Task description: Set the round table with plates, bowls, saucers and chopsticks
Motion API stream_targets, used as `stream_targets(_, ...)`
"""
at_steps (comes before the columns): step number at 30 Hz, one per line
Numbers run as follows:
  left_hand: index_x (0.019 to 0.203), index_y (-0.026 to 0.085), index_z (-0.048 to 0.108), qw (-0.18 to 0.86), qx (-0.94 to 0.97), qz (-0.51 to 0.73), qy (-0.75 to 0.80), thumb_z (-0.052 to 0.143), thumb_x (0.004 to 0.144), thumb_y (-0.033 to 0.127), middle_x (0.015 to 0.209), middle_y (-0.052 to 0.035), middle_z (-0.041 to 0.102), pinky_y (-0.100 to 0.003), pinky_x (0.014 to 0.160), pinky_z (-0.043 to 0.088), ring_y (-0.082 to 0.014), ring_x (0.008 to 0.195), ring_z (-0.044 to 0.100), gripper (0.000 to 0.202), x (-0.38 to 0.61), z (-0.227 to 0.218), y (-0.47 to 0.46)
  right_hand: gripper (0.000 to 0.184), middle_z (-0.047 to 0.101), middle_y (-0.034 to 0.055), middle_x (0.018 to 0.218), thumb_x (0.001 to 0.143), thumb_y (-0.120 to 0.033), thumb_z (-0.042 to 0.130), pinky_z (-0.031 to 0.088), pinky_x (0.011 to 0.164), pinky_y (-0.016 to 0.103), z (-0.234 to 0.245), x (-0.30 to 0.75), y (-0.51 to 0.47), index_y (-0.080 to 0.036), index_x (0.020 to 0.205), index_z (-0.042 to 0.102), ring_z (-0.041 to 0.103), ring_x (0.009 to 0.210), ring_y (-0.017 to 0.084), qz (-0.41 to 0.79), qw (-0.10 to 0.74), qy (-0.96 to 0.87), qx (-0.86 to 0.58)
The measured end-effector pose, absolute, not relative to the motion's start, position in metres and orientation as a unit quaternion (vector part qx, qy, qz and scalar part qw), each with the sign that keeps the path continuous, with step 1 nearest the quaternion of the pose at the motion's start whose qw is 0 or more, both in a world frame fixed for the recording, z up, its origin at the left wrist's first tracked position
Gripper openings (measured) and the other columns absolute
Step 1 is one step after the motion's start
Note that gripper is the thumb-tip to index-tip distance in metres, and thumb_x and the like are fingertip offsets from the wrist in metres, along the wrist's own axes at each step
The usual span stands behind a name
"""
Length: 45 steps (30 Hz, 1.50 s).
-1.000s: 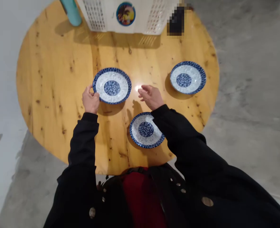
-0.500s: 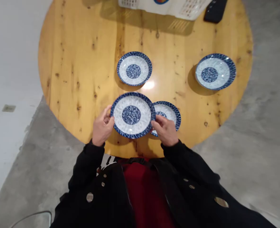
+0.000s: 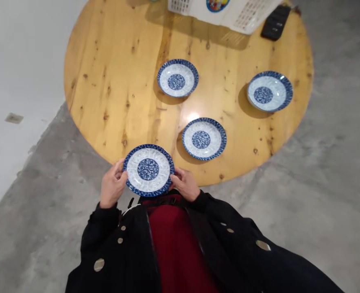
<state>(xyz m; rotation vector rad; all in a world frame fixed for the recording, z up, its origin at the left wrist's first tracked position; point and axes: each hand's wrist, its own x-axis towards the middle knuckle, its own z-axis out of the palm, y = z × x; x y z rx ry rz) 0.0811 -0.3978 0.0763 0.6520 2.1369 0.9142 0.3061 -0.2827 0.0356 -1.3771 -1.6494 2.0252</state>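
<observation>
I hold a blue-and-white patterned plate [image 3: 148, 170] level in both hands, close to my chest and above the near edge of the round wooden table [image 3: 112, 81]. My left hand [image 3: 111, 188] grips its left rim and my right hand [image 3: 184, 184] grips its right rim, fingers curled under. Three matching plates rest on the table: one just ahead [image 3: 204, 138], one farther back [image 3: 177, 78], one at the far right [image 3: 269, 91].
A white perforated basket [image 3: 228, 9] with a round sticker stands at the table's far edge. A black remote-like object [image 3: 275, 22] lies beside it on the right. Grey concrete floor [image 3: 320, 183] surrounds the table, with a pale painted strip at the left.
Both hands took the plate by its rim and drew it back toward my body, off over the table's near edge. The view swung left, so the table plates sit farther right.
</observation>
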Motion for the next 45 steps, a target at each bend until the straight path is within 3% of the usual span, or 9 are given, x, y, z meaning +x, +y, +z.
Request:
stream_targets(10,0.124,0.019,0.065,0.328,0.284,0.240,0.868,0.059,0.076,0.040,0.075,0.0011,0.063,-0.027,0.065,0.047,-0.0153,0.064,0.057,0.053,0.140,0.093,-0.449,0.006,0.059,-0.0026,0.060,0.074,-0.023,0.050,0.047,0.046,0.024,0.020,0.364,-0.344,-0.021,0.074,0.055,0.062,0.049,0.015,0.725,0.108,-0.500,-0.461)
stream_targets(16,0.122,0.018,0.065,0.323,0.302,0.275,0.854,0.060,0.074,0.040,0.069,0.0026,0.057,-0.025,0.061,0.047,-0.0150,0.062,0.055,0.053,0.154,0.096,-0.459,0.005,0.058,-0.0028,0.055,0.073,-0.021,0.050,0.047,0.046,0.023,0.024,0.376,-0.354,-0.021,0.072,0.055,0.061,0.047,0.015,0.701,0.137,-0.523,-0.465)
stream_targets(21,0.125,0.016,0.062,0.326,0.324,0.326,0.826,0.062,0.072,0.038,0.077,-0.0001,0.065,-0.025,0.066,0.049,-0.0161,0.069,0.060,0.057,0.143,0.099,-0.454,0.007,0.057,-0.0026,0.056,0.072,-0.022,0.049,0.049,0.047,0.025,0.035,0.368,-0.358,-0.021,0.071,0.056,0.061,0.048,0.016,0.679,0.206,-0.533,-0.461)
stream_targets(32,0.129,0.015,0.056,0.320,0.317,0.366,0.814,0.063,0.073,0.038,0.083,-0.0028,0.068,-0.028,0.065,0.051,-0.0188,0.071,0.065,0.061,0.008,0.103,-0.524,0.012,0.054,-0.0043,0.049,0.065,-0.019,0.047,0.045,0.045,0.023,0.035,0.220,-0.412,-0.020,0.067,0.059,0.056,0.044,0.014,0.672,0.228,-0.531,-0.464)
stream_targets(36,0.120,0.015,0.062,0.315,0.345,0.348,0.813,0.060,0.073,0.038,0.086,-0.0046,0.070,-0.030,0.072,0.053,-0.0198,0.074,0.067,0.053,-0.054,0.098,-0.542,0.009,0.054,-0.0042,0.048,0.064,-0.018,0.047,0.044,0.045,0.022,0.033,0.166,-0.440,-0.021,0.061,0.055,0.055,0.043,0.013,0.659,0.230,-0.535,-0.477)
stream_targets(39,0.113,0.016,0.066,0.338,0.376,0.339,0.793,0.058,0.074,0.038,0.091,-0.0061,0.073,-0.030,0.078,0.053,-0.0214,0.081,0.069,0.045,-0.087,0.090,-0.539,0.009,0.055,-0.0039,0.049,0.064,-0.019,0.048,0.045,0.045,0.023,0.032,0.142,-0.452,-0.020,0.063,0.057,0.055,0.043,0.013,0.654,0.243,-0.514,-0.499)
stream_targets(45,0.116,0.015,0.069,0.372,0.459,0.320,0.741,0.055,0.080,0.038,0.094,-0.0072,0.073,-0.029,0.076,0.052,-0.0218,0.087,0.067,0.045,-0.120,0.073,-0.488,0.014,0.056,-0.0040,0.051,0.065,-0.027,0.050,0.044,0.042,0.024,0.028,0.124,-0.442,-0.019,0.067,0.061,0.055,0.043,0.014,0.600,0.293,-0.482,-0.567)
